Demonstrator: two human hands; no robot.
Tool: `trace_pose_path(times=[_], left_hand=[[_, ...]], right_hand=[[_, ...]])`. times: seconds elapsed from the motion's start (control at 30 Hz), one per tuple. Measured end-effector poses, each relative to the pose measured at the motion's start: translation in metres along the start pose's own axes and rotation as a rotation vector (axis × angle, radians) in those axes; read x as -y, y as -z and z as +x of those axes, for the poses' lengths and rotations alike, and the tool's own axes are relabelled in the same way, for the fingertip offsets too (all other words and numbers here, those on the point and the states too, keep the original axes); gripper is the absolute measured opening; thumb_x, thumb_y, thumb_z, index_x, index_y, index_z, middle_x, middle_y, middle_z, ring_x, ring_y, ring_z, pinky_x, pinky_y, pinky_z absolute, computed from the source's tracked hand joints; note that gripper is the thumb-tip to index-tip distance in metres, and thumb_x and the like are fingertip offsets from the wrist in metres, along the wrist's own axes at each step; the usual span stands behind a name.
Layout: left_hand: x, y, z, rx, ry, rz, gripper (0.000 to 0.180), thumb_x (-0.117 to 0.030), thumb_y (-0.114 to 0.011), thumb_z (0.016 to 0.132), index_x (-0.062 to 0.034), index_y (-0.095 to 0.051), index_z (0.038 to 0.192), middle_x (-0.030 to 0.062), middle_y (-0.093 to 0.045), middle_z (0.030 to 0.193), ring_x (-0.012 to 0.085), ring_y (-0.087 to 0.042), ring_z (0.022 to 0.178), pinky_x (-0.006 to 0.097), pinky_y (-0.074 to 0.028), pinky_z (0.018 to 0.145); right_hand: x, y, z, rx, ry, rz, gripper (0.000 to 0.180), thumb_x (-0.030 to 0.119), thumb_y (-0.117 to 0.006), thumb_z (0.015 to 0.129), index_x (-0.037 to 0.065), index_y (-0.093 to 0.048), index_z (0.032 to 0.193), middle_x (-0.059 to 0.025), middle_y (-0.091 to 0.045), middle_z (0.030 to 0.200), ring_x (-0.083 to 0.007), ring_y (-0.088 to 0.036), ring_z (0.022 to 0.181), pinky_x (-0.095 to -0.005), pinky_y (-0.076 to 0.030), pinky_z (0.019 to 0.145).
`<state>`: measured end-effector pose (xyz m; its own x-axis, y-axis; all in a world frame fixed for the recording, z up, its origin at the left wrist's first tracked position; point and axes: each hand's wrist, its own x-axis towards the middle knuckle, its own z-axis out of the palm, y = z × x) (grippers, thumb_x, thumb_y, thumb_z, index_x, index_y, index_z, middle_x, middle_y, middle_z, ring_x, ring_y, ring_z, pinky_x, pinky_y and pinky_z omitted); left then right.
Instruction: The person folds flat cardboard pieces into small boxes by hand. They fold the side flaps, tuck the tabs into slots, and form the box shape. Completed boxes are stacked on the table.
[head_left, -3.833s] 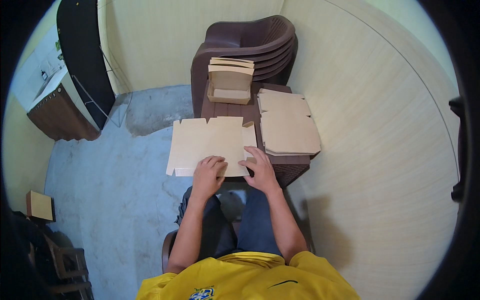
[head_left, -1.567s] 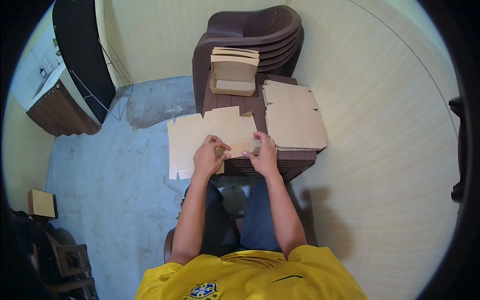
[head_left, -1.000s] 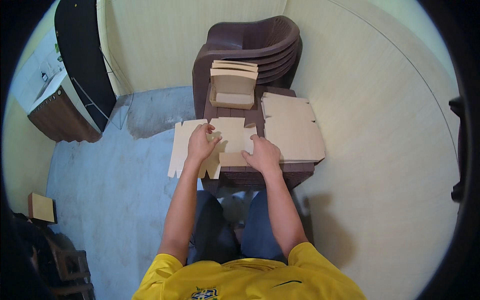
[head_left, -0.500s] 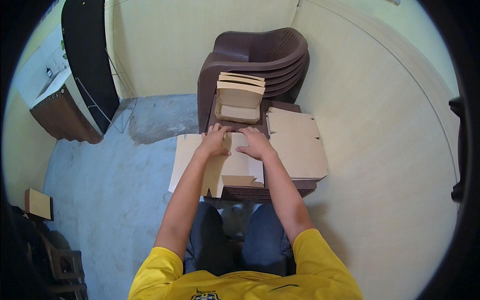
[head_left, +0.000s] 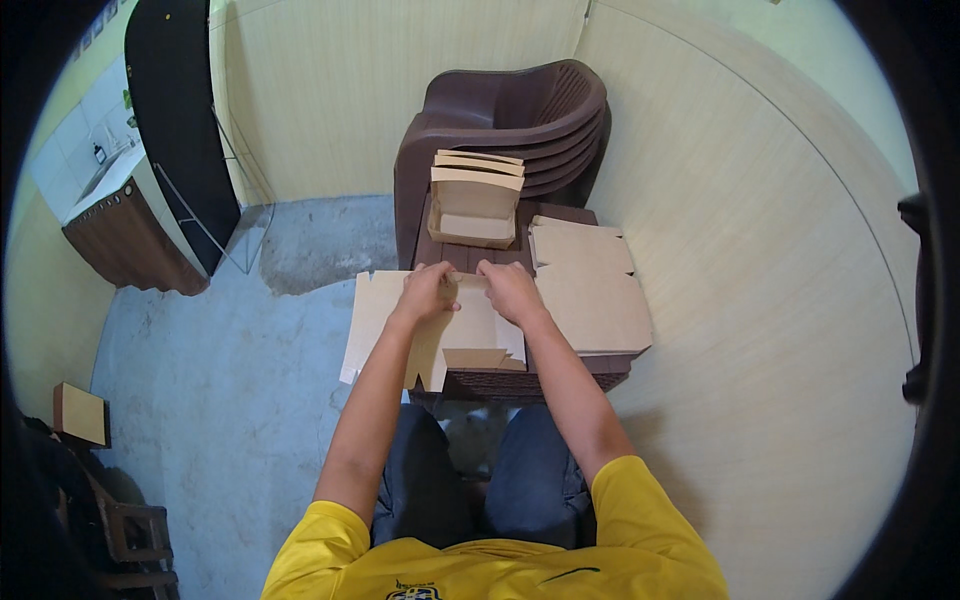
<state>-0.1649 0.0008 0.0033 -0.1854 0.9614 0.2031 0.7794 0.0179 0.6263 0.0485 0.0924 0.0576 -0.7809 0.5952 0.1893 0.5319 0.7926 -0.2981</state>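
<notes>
"Step in hand?"
"Likely folding the twelve o'clock edge of the notched tan cardboard sheet (head_left: 478,318), lying on the brown plastic table (head_left: 500,385), overhanging towards nine."
"Grip?"
"Right hand (head_left: 510,291): narrow, pinching that edge. Left hand (head_left: 427,294): curled there, thumb apart; cannot tell if pinching."
"Next?"
"Probably creasing it upright, like the raised tan cardboard flap (head_left: 476,358) at six."

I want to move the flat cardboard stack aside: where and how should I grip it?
Probably at its near right corner, coming from that side, fingers beneath and thumb on top. The flat cardboard stack lies flat, and that corner seems to jut past the brown table; its left edge is crowded by the right forearm.
</notes>
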Motion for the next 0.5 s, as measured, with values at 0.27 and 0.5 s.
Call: trace_pose_path(times=[0.27,0.5], left_hand=[[-0.004,0.002,0.004,-0.038,-0.039,0.048,0.038,-0.029,-0.091,0.083,-0.0112,-0.083,0.115,0.0136,-0.082,0.106,0.0373,-0.074,0.106,0.052,-0.058,0.095],[-0.004,0.002,-0.005,-0.083,-0.049,0.116,0.023,-0.027,-0.084,0.087,-0.0129,-0.087,0.106,0.0176,-0.081,0.097,0.0416,-0.076,0.094,0.052,-0.06,0.087]], right_hand=[[-0.013,-0.02,0.001,-0.064,0.008,-0.037,0.022,0.009,-0.075,0.091,0.008,-0.076,0.113,-0.0218,-0.079,0.1,-0.044,-0.075,0.101,-0.0551,-0.057,0.092],[-0.021,-0.035,-0.01,-0.121,0.027,-0.041,0.018,0.01,-0.074,0.092,0.007,-0.074,0.11,-0.0214,-0.079,0.097,-0.0434,-0.076,0.095,-0.0547,-0.06,0.088]])
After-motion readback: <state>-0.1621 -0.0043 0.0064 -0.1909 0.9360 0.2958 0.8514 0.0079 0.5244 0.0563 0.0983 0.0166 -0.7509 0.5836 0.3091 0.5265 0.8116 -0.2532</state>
